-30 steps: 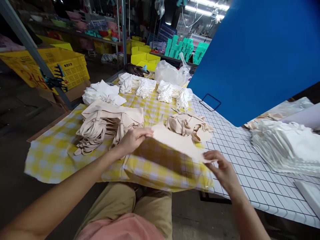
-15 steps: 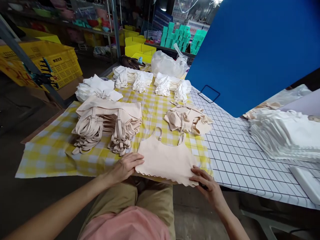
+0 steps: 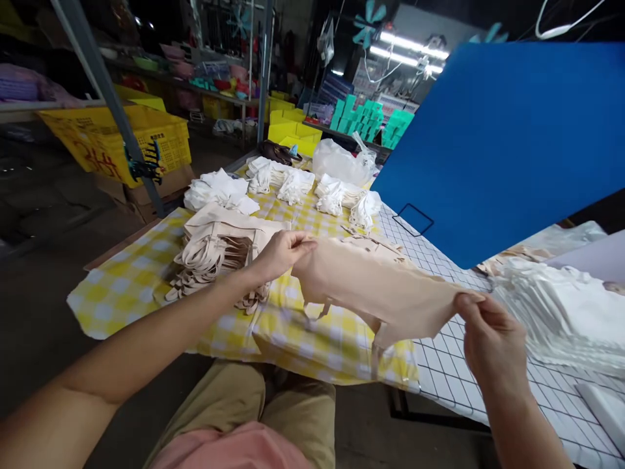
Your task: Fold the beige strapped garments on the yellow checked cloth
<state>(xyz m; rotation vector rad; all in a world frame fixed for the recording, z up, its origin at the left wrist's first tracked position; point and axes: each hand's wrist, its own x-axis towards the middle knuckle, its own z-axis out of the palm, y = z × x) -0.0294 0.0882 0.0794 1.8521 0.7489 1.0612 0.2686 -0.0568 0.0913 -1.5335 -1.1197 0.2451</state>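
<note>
I see left hand (image 3: 280, 255) and right hand (image 3: 494, 335), each pinching one end of beige strappy cloth top (image 3: 374, 286), presumably for tautness.

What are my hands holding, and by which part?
A beige top. The left hand pinches one end of its hem, the right hand the other.

The held garment (image 3: 375, 283) is smooth, matt cloth (the perforated crate (image 3: 173, 143), plastic).
</note>
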